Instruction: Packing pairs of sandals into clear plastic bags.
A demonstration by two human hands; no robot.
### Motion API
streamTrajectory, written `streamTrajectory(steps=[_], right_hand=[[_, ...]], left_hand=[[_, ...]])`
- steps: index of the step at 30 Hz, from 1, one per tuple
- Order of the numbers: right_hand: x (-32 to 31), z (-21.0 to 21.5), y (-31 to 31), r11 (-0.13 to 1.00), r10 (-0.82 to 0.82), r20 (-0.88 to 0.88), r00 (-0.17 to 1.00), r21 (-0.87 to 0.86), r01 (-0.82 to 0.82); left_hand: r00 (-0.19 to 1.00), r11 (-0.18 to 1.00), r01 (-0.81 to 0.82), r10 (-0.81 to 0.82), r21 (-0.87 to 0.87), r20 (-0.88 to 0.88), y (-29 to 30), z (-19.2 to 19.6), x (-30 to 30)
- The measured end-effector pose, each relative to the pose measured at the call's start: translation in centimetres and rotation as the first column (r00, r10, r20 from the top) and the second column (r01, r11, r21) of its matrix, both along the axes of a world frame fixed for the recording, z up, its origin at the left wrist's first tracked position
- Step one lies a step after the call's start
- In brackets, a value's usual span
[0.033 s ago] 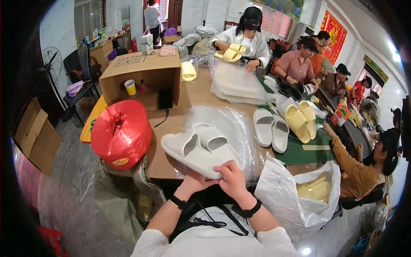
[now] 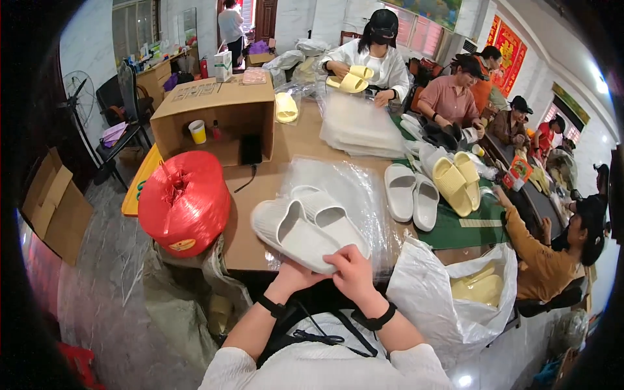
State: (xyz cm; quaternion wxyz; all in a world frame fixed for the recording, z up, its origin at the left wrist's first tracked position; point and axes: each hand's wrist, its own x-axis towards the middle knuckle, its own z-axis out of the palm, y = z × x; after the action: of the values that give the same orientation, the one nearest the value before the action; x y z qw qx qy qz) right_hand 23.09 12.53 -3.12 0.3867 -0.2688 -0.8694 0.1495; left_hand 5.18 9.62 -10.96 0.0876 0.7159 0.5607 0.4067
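we find the left hand point(image 2: 299, 278) curled beneath and right hand point(image 2: 351, 268) pinching the nearer grey slipper point(image 2: 276, 229) by its heel — long axis running forward-left.

Looks bright and fairly even over the table point(image 2: 244, 244), with white glare from a ceiling lamp point(image 2: 597, 80) at the far right and a pale glow from the doorway point(image 2: 247, 13) and the window point(image 2: 426, 36) at the back. Gleams in streaks on the red roll of twine point(image 2: 185, 208) and the clear plastic bags point(image 2: 354, 185), leaves a white spot on the floor point(image 2: 492, 369), and drops into shadow inside the cardboard box point(image 2: 224, 104). Shows the held slippers point(image 2: 305, 247) fairly sharp, turns soft on the person in the doorway point(image 2: 231, 29), bends straight edges toward the rim, and ends in black corners, with pinkish haze at left.
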Motion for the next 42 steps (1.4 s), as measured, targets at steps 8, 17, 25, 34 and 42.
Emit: streamTrajectory(steps=[8, 17, 25, 34, 42], right_hand=[[0.1, 0.3, -0.4, 0.998, 0.029, 0.158, 0.987, -0.059, -0.02], [-5.5, -1.3, 8.2, 0.961, -0.071, 0.314, 0.947, -0.231, 0.149], [-6.0, -2.3, 9.9, 0.941, -0.038, 0.126, 0.991, -0.328, 0.078], [-0.5, -0.9, 6.3, 0.886, -0.316, 0.14, 0.938, -0.31, 0.345], [0.0, -4.5, 8.9, 0.901, -0.337, 0.171, 0.926, -0.226, 0.369]], left_hand=[[0.996, 0.998, 0.049, -0.046, -0.041, 0.081, -0.2, 1.3, -0.4], [0.98, 0.999, 0.032, -0.038, -0.038, -0.196, 0.3, 0.3, -0.3], [0.988, 0.995, 0.045, -0.057, -0.084, -0.143, 0.1, 1.0, -0.5], [0.968, 0.998, 0.021, -0.037, -0.066, -0.246, 0.5, 0.8, -1.0], [0.981, 0.99, 0.086, -0.104, -0.112, -0.164, 0.3, 2.3, -0.2]])
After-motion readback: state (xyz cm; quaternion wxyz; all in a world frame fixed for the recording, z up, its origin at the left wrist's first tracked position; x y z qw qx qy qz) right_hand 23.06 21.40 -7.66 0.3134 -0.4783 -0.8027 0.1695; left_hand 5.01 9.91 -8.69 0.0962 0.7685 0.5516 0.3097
